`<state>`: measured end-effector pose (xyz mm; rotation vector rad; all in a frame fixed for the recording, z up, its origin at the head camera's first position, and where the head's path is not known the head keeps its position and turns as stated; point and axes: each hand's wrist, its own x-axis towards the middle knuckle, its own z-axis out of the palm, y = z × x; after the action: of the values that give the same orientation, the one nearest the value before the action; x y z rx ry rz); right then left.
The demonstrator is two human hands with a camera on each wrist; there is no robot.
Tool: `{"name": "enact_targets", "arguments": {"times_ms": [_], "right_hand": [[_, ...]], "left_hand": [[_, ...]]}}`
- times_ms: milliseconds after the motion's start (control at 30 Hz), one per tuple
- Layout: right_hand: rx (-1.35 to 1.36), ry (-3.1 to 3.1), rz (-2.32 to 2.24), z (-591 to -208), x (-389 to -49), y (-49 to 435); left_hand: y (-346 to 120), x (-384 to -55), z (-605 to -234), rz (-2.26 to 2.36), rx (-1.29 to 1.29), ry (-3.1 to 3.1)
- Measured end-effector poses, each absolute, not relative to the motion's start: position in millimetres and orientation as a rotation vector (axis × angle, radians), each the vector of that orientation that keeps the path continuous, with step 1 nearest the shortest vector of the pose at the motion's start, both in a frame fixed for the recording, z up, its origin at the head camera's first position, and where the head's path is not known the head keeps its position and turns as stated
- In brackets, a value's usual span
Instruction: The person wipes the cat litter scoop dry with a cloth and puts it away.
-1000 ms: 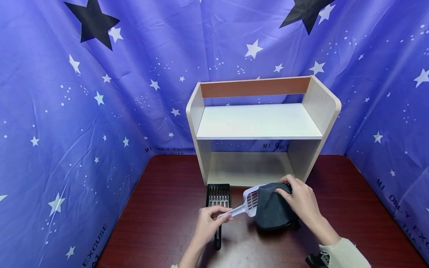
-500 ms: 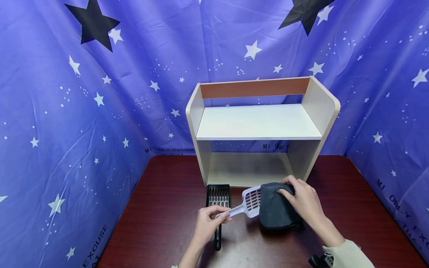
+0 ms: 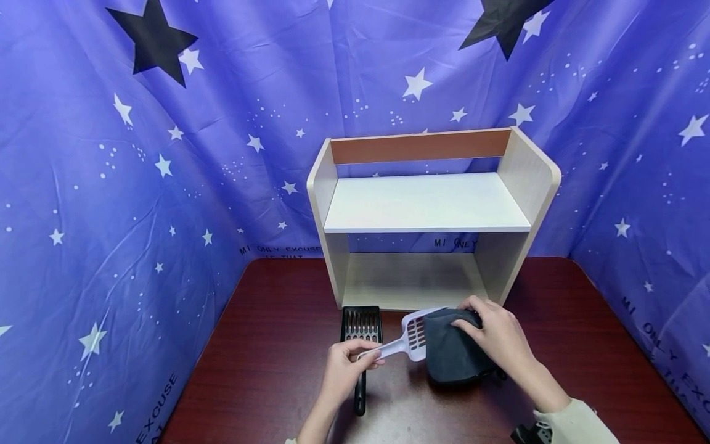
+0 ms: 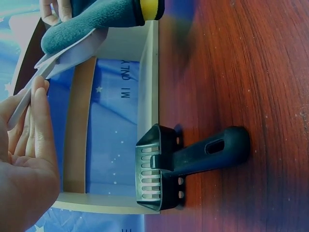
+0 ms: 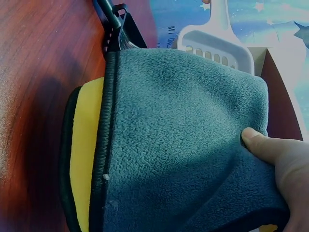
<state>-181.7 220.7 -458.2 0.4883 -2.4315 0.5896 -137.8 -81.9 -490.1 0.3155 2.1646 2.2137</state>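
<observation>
Head view first, and the left hand (image 3: 345,369) has the white scoop (image 3: 407,345) pinched by its handle (image 3: 391,349), slotted end pointing across to the right hand (image 3: 501,330). That hand grips a dark cloth (image 3: 452,345), lapped over the scoop's end just beyond the left fingertips. I'd call this a wiping step, part of the slots covered! The next move, as I judge it, calls for a firm left pinch against the right hand's pressure, or the scoop could twist.

Beneath the left hand, partly hidden by it, a black scoop (image 3: 362,330) lies on the worktop (image 3: 266,333); beyond both hands stands the shelf unit (image 3: 424,203). Over to the right wrist: a yellow layer (image 5: 87,154) at the cloth's edge, which the head view misses. The left wrist adds the slot (image 4: 215,146) in the black scoop's handle.
</observation>
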Motion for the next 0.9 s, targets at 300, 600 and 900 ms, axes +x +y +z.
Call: {"name": "enact_targets", "arguments": {"times_ms": [300,600,900], "right_hand": [[0.507,-2.439,0.574,-457,-182,210],[0.494,-2.382,0.566,-460,-187,200],[0.400,-2.391,0.557,-463,-189,190]], "left_hand": [[-78,-141,-486,2.225,0.343,2.149],[-73,-148,-485,2.190,0.373,2.189],[-70,-150,-484,2.186,0.427,2.201]]}}
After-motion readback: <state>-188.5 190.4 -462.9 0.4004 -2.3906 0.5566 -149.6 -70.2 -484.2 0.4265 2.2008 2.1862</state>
